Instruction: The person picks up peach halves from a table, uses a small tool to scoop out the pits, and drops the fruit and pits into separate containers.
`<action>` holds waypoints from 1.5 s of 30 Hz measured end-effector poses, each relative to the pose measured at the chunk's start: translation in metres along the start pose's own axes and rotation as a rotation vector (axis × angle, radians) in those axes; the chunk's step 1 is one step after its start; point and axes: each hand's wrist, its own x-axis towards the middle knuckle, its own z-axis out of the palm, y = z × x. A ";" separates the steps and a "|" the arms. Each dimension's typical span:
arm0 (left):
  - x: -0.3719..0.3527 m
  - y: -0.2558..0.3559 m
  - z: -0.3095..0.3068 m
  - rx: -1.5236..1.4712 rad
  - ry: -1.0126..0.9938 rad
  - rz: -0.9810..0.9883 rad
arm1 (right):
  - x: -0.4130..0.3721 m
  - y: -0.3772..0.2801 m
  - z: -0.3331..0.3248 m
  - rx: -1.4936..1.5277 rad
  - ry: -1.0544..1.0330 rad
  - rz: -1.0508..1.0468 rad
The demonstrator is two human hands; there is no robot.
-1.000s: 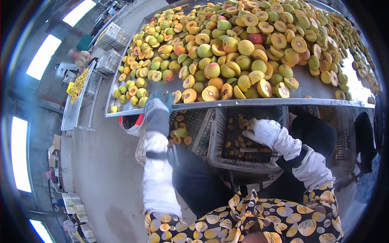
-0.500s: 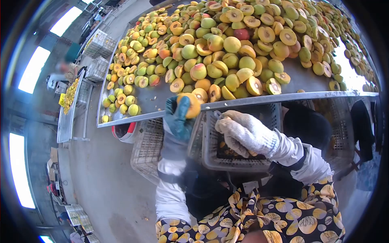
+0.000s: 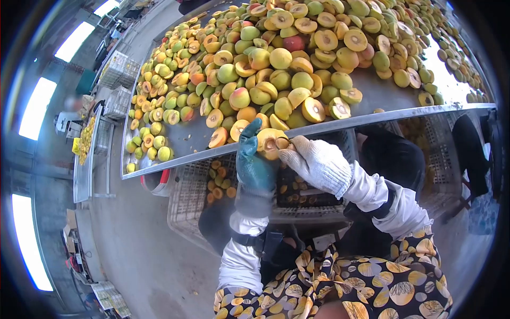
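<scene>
My left hand (image 3: 255, 166), in a teal coated glove, grips a halved yellow peach (image 3: 266, 141) just in front of the metal table rim. The cut orange face shows, with a brownish centre. My right hand (image 3: 322, 166), in a white knitted glove, is closed in a pinch at the right side of that half. Something small and dark sits at its fingertips against the cut face; I cannot make out what it is. Beyond my hands, a heap of whole and halved peaches (image 3: 280, 81) covers much of the metal table (image 3: 187, 139).
Under the table edge, a plastic crate (image 3: 313, 215) holds small dark pieces. The crate to its left (image 3: 182, 204) has several peach halves inside. A red-rimmed bucket (image 3: 155, 183) stands farther left. Another fruit-laden table (image 3: 84, 175) is at the left. Dark-clothed legs (image 3: 396, 154) show at the right.
My left hand has moved right with the peach half and turned its cut face into view. My right hand has come up to meet the fruit. The view has shifted slightly.
</scene>
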 end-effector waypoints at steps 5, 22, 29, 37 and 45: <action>0.002 -0.014 -0.009 0.872 -0.225 0.382 | 0.000 0.005 0.003 0.014 0.078 -0.086; -0.002 -0.030 0.005 0.470 -0.053 0.184 | -0.002 0.009 0.003 0.161 -0.109 0.052; -0.008 -0.028 0.005 0.572 -0.047 0.209 | -0.005 0.010 0.004 0.302 -0.178 0.108; -0.022 -0.038 0.011 0.649 -0.039 0.397 | -0.011 -0.001 -0.004 0.489 -0.212 0.192; -0.014 -0.039 0.007 0.840 -0.078 0.413 | 0.001 0.015 -0.015 0.689 -0.474 0.282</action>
